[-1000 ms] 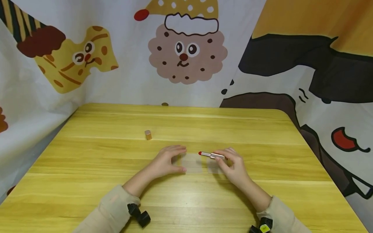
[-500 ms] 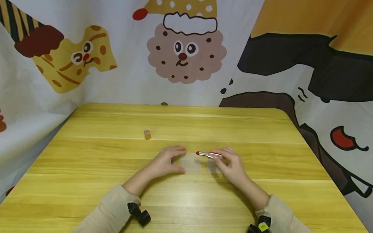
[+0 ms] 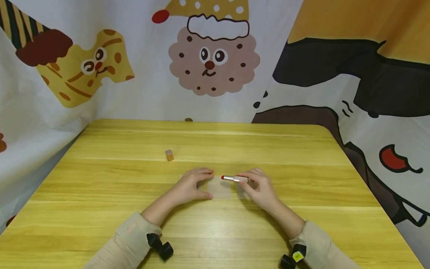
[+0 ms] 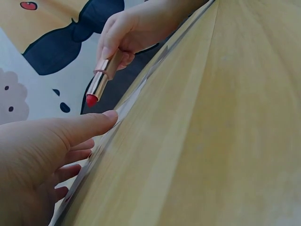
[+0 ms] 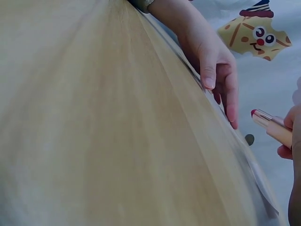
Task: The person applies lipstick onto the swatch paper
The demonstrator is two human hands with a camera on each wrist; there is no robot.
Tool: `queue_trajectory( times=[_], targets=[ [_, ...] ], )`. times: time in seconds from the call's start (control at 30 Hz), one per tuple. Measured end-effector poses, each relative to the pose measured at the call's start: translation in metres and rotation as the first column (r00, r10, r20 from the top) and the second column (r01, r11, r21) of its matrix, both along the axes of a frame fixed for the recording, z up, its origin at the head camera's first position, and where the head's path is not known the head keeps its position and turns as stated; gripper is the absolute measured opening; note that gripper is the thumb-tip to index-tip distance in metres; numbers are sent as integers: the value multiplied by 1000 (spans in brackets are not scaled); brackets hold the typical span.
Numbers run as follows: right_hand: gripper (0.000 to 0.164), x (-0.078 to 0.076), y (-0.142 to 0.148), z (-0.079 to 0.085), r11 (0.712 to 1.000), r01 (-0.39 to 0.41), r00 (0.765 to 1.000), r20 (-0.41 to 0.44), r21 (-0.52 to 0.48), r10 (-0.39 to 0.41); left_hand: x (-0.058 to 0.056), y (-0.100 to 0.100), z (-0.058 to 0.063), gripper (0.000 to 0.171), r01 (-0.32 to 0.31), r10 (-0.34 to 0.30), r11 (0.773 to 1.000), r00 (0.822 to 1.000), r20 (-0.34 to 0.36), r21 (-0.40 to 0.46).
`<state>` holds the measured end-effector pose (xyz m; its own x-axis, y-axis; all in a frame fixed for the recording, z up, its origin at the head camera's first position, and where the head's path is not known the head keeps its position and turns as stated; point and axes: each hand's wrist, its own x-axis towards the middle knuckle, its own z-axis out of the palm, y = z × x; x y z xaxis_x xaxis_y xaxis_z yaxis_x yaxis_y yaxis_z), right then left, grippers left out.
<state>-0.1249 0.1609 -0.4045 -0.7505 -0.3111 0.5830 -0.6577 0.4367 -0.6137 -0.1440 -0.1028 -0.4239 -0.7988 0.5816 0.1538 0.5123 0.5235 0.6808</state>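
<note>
My right hand (image 3: 260, 190) pinches an uncapped lipstick (image 3: 236, 179) by its pale metallic base, between thumb and fingers. The red tip points left, toward my left hand, and the lipstick is held above the table. My left hand (image 3: 189, 186) lies low at the tabletop, thumb and fingers spread apart in a C shape with nothing gripped. Between the hands lies a clear, thin sheet or flat piece (image 3: 221, 191), hard to make out. The left thumb and fingers are at its left edge; the left wrist view shows the thumb (image 4: 101, 121) by its edge.
A small gold-coloured lipstick cap (image 3: 169, 155) stands on the wooden table (image 3: 215, 239), beyond the left hand. Behind the table hangs a white cloth (image 3: 141, 101) printed with cartoon figures. Black devices (image 3: 161, 248) are strapped at both wrists.
My right hand has moved left with the lipstick, bringing its red tip closer to the left hand and over the clear piece. The left hand has stayed almost still.
</note>
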Motion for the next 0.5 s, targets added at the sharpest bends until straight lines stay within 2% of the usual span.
queue_trajectory(
  times=[0.13, 0.5],
  targets=[
    [15, -13, 7, -22, 999, -7, 1000, 0, 32, 7, 0, -1, -1, 62, 1, -1, 1000, 1000, -5, -9],
    [11, -15, -1, -22, 995, -22, 998, 65, 93, 16, -1, -1, -2, 61, -2, 2, 1000, 1000, -6, -17]
  ],
)
